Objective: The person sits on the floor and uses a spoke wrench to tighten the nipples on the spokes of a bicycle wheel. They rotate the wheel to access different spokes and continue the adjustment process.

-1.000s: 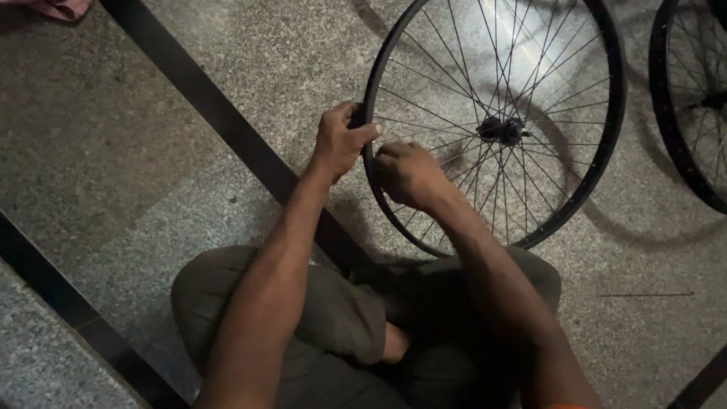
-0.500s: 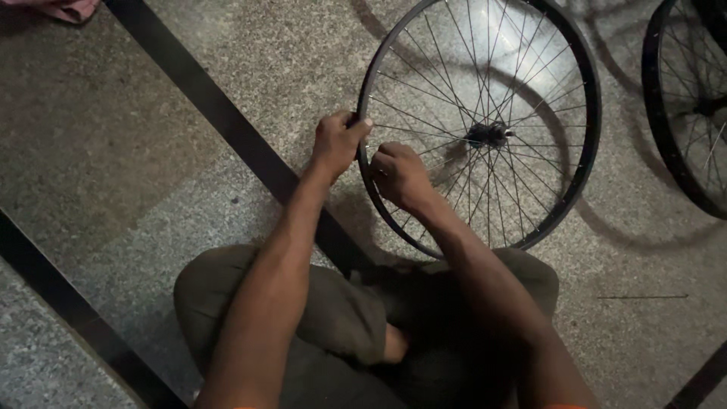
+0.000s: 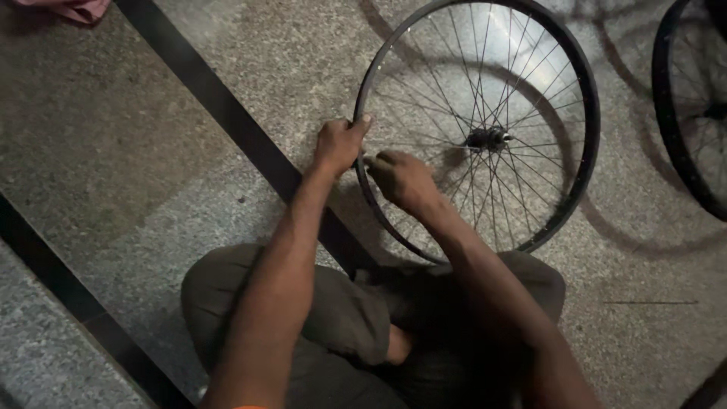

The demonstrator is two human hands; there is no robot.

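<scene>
Two hands work one bare wheel rim point(image 3: 587, 144), which stands on the stone floor point(image 3: 136, 174) just beyond the seated person's knees point(image 3: 303, 303). The left hand point(image 3: 338, 144) has its grip closed around the rim's left edge. The right hand point(image 3: 401, 178) is pinched among the spokes point(image 3: 454, 178); what it holds cannot be seen. Risk: a slack left grip would likely let the rim roll or tip. Far right, a second wheel point(image 3: 681, 151) stands apart.

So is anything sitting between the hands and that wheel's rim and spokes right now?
Nothing visible does. The left hand already grips the rim of the bicycle wheel on its near-left side, and the right hand is right beside it at the spokes inside the rim. Whether the right hand holds anything cannot be told.
</scene>
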